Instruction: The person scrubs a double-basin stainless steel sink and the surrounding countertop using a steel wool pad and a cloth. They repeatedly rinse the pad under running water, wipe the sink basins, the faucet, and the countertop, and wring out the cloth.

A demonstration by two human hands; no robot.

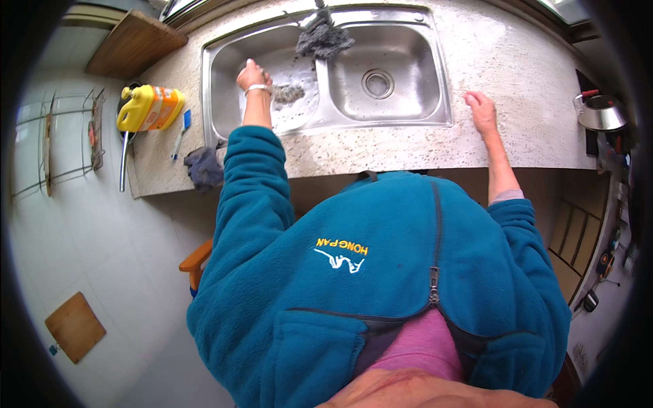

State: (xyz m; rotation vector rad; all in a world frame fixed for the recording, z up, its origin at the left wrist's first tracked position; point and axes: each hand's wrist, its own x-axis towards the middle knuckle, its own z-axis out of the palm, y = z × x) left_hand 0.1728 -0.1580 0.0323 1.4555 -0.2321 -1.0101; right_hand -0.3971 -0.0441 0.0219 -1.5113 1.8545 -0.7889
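My left hand is inside the left basin of a stainless steel double sink, its fingers curled. Whether anything is in its grasp is hidden. Beside the wrist, on the basin floor, lies a greyish, blurred clump, with dark specks and wet patches around it. To the right of the sink, my right hand is at the speckled countertop, fingers loosely bent and nothing visible in it. The right basin has a round drain. A dark grey shaggy cloth hangs at the faucet.
Left of the sink stand a yellow jug, a blue-headed brush and a crumpled dark cloth at the counter's front edge. A wooden board leans in the back left corner. A metal kettle is at far right.
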